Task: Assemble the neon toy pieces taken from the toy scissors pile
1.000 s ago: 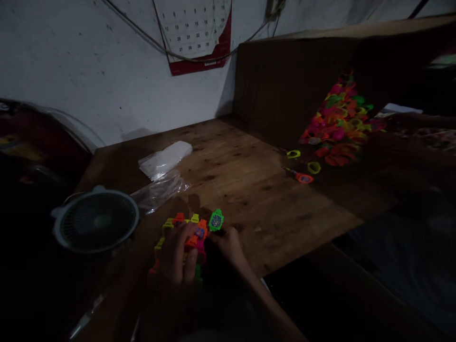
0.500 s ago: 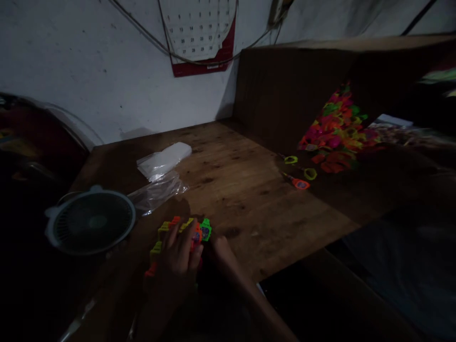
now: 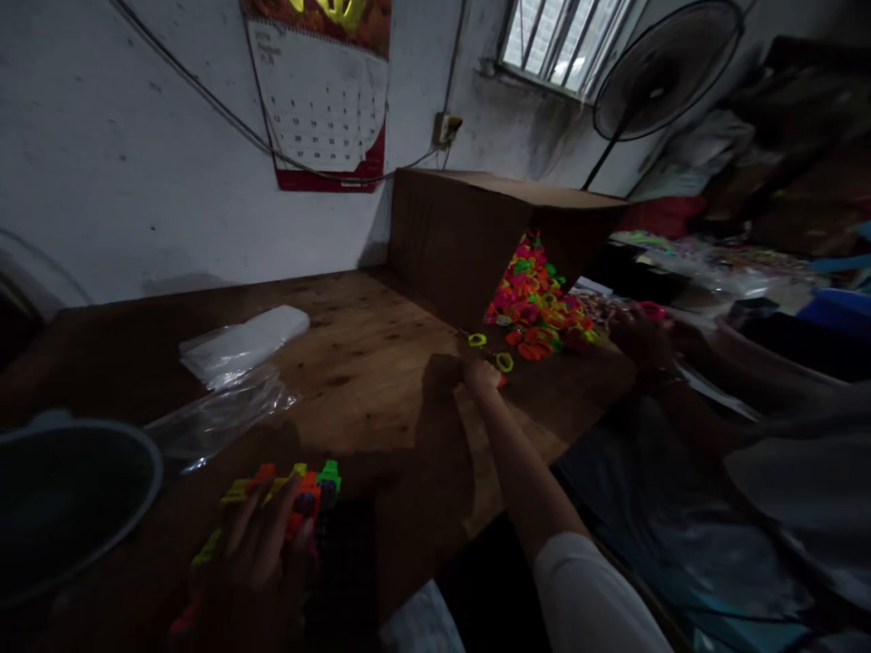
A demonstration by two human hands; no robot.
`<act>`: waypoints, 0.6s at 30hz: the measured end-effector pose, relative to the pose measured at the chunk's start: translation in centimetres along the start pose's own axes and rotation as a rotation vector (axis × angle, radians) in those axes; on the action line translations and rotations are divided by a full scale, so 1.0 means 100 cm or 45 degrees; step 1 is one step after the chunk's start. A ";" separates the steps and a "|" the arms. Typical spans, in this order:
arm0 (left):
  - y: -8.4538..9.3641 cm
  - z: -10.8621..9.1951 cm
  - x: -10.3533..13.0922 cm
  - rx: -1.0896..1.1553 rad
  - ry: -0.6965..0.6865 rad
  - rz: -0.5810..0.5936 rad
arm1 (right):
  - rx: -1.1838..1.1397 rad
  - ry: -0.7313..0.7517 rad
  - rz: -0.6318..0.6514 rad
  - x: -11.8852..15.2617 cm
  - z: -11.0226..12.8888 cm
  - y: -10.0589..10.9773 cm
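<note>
Left hand [image 3: 259, 553]: laid over a cluster of bright toy watches [image 3: 329, 481], fingers slightly apart; whether it grips any, I cannot tell.
Right hand [image 3: 482, 374]: reached far across the wooden table [image 3: 360, 363], beside an orange piece [image 3: 502, 381]; fingers hidden, so its hold cannot be told.
Yellow bands [image 3: 504, 362]: two, just past that hand.
Cardboard box [image 3: 449, 245]: beyond them; a colourful pile [image 3: 534, 299] at its open side.

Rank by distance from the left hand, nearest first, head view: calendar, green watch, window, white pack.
From the left hand:
1. Green watch: just right of the fingers.
2. White pack: farther back on the table.
3. Calendar: on the wall behind.
4. Window: far right.
</note>
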State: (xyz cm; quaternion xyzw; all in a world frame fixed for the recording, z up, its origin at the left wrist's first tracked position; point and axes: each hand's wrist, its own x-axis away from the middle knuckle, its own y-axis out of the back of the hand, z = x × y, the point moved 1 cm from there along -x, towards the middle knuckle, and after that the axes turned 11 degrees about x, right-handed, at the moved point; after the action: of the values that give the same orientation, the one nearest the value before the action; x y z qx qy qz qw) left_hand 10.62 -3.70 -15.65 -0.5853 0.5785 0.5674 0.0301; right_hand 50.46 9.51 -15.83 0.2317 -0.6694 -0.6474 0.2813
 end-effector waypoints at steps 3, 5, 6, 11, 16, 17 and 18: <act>0.001 0.000 0.000 -0.014 -0.031 -0.017 | 0.050 0.089 -0.049 0.022 0.003 -0.019; 0.002 0.000 0.000 0.012 -0.017 -0.001 | 0.062 0.143 -0.104 0.044 0.001 -0.028; 0.002 -0.001 0.001 0.026 -0.001 0.005 | 0.061 0.165 -0.130 0.055 -0.001 -0.031; 0.004 -0.006 -0.001 0.058 0.038 0.028 | -0.069 0.257 -0.139 0.102 -0.020 -0.041; 0.006 -0.008 -0.004 0.057 0.077 0.059 | -1.168 0.464 0.066 0.146 -0.020 -0.057; 0.006 -0.008 -0.004 0.053 0.085 0.058 | -1.340 0.493 0.154 0.159 -0.015 -0.061; 0.006 -0.008 -0.003 0.048 0.090 0.050 | -1.460 0.515 0.233 0.174 -0.008 -0.065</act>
State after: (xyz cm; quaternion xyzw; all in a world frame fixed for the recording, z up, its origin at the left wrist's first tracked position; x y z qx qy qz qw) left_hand 10.81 -4.24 -14.75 -0.5928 0.6012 0.5359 0.0096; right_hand 37.90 -3.18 -20.96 0.1033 -0.1652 -0.8207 0.5372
